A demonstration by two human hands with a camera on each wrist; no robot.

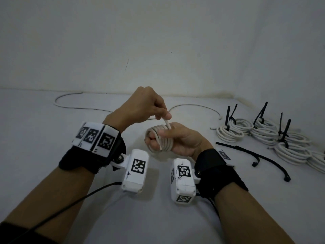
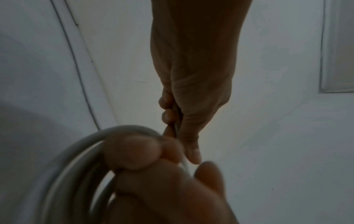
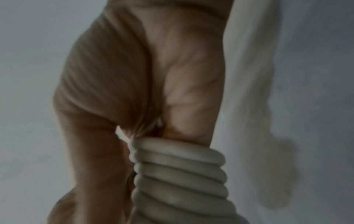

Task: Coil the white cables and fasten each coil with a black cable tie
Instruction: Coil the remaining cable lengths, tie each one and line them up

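Observation:
A white cable coil is wound in several turns around the fingers of my right hand, which grips it above the table's middle. My left hand hovers just above and pinches the cable's free end between thumb and fingers. In the left wrist view the left hand pinches the strand while the coil curves over the right hand's fingers. The right wrist view shows the coil's turns stacked below my palm. Two loose black cable ties lie to the right.
Several finished white coils with black ties sticking up sit at the right on the white table. A loose white cable curves along the back near the wall and another stretch ends behind my hands.

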